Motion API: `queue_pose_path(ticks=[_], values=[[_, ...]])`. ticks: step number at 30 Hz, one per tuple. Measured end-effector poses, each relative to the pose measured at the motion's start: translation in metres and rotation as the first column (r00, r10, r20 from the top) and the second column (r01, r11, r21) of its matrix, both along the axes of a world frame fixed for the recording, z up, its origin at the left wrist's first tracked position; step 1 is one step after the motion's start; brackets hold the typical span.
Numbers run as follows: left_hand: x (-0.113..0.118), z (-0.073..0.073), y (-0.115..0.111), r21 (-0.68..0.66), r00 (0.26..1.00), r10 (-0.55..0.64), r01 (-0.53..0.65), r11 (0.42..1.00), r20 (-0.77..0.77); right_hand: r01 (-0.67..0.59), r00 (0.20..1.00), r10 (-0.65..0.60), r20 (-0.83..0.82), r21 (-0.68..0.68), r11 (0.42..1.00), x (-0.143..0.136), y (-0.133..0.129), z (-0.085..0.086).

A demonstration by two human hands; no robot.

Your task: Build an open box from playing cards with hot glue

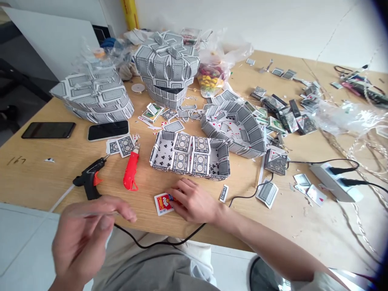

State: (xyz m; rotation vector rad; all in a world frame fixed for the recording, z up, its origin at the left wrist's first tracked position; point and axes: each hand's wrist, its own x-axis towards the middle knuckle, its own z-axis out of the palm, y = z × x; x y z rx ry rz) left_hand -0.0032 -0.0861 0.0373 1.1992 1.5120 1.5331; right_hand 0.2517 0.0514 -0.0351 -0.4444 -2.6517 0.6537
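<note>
Red-printed card (162, 204), partly covered.
White-bordered; lies flat, slightly skewed, near the front edge of the worktop (145, 208); right end hidden.

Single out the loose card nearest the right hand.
The red-printed card, partly covered by the right hand; the other loose cards lie farther off.

One camera sits on the head of a person (266, 246). It looks forward and down over the surface (291, 218). The person's lap (151, 266) and some floor (18, 242) show at the bottom, and a wall (279, 24) is at the top. The view is wide. The left hand (91, 232) is very near the camera and looks big. The right hand (194, 200) is a bit farther off. A dark edge (382, 14) covers the top right corner.
</note>
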Motion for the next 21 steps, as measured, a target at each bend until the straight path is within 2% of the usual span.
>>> queue_pose_path(ticks=[4, 8, 12, 14, 18, 21], values=[[0.029, 0.000, 0.025, 0.104, 0.991, -0.053, 0.040, 0.994, 0.125, 0.027, 0.999, -0.028, -0.038, -0.039, 0.999, 0.001, 0.001, -0.008], [0.037, -0.001, 0.036, 0.191, 0.982, -0.123, 0.094, 0.977, 0.146, 0.029, 0.999, -0.029, -0.020, -0.036, 0.999, 0.001, 0.001, -0.008], [0.038, -0.012, 0.041, 0.188, 0.968, -0.238, 0.219, 0.957, 0.080, 0.027, 0.999, -0.028, -0.023, -0.033, 0.999, 0.002, 0.002, -0.010], [0.038, -0.021, 0.043, 0.166, 0.967, -0.252, 0.244, 0.956, 0.030, 0.020, 0.999, -0.021, -0.032, -0.040, 0.999, 0.002, 0.003, -0.012], [0.033, -0.035, 0.045, 0.140, 0.976, -0.214, 0.206, 0.969, 0.046, 0.017, 1.000, -0.018, -0.026, -0.037, 0.999, 0.002, 0.003, -0.012], [0.031, -0.038, 0.049, 0.098, 0.979, -0.192, 0.184, 0.978, 0.075, 0.029, 1.000, -0.029, -0.006, -0.030, 0.999, 0.002, 0.003, -0.012]])
